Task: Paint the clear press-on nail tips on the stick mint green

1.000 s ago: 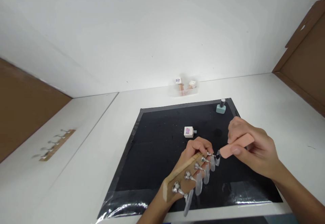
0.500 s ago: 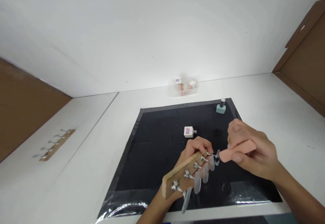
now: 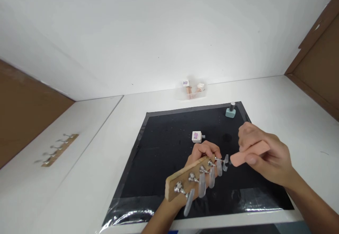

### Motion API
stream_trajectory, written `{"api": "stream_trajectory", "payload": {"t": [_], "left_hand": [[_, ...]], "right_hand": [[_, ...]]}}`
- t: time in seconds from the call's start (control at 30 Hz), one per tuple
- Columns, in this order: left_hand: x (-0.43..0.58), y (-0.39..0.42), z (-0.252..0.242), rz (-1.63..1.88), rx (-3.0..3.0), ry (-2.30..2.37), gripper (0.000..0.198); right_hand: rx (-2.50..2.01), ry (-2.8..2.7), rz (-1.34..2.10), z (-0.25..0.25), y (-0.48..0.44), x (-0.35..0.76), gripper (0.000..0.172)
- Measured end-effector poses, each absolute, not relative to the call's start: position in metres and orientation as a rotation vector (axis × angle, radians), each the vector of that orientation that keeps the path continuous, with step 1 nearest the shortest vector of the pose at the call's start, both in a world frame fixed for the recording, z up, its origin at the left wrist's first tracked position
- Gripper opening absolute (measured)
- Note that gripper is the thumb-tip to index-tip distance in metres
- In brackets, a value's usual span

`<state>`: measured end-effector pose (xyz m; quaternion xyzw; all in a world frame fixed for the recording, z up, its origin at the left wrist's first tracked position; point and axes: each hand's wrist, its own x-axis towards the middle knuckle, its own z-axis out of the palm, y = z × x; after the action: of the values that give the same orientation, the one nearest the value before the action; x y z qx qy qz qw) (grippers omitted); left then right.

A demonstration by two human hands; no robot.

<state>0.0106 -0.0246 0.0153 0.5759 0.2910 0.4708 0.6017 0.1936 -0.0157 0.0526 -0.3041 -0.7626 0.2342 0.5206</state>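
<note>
My left hand (image 3: 202, 152) is wrapped round a wooden nail tip stand (image 3: 182, 178), tilted above the black mat. Metal stems along the stand carry several clear nail tips (image 3: 202, 185). In the closed fingers of my right hand (image 3: 270, 152) is a peach nail polish brush cap (image 3: 249, 153). Its short dark tip is close to the farthest nail tip (image 3: 225, 162); I cannot tell whether they touch. Just beyond my left hand, a white polish bottle (image 3: 196, 136) with a purple flower print has its dark neck uncapped, pointing right.
A teal polish bottle (image 3: 230, 112) with a dark cap stands at the mat's back right corner. Behind the black mat (image 3: 164, 138), a clear plastic box (image 3: 180, 94) holds white bottles with peach caps. Another wooden stand (image 3: 59, 151) with metal stems lies far left. Brown panels flank the table.
The nail tip stand in my left hand has shifted slightly left and up. The brush cap has moved a little to the right, leaving a slightly wider gap from the farthest nail tip.
</note>
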Motion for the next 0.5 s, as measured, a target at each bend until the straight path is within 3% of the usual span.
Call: {"api": "stream_trajectory", "payload": {"t": [0.5], "left_hand": [[0.0127, -0.0232, 0.0174, 1.115, 1.387, 0.786, 0.023]], "right_hand": [[-0.753, -1.781, 0.649, 0.0457, -0.0161, 0.1952, 0.014]]}}
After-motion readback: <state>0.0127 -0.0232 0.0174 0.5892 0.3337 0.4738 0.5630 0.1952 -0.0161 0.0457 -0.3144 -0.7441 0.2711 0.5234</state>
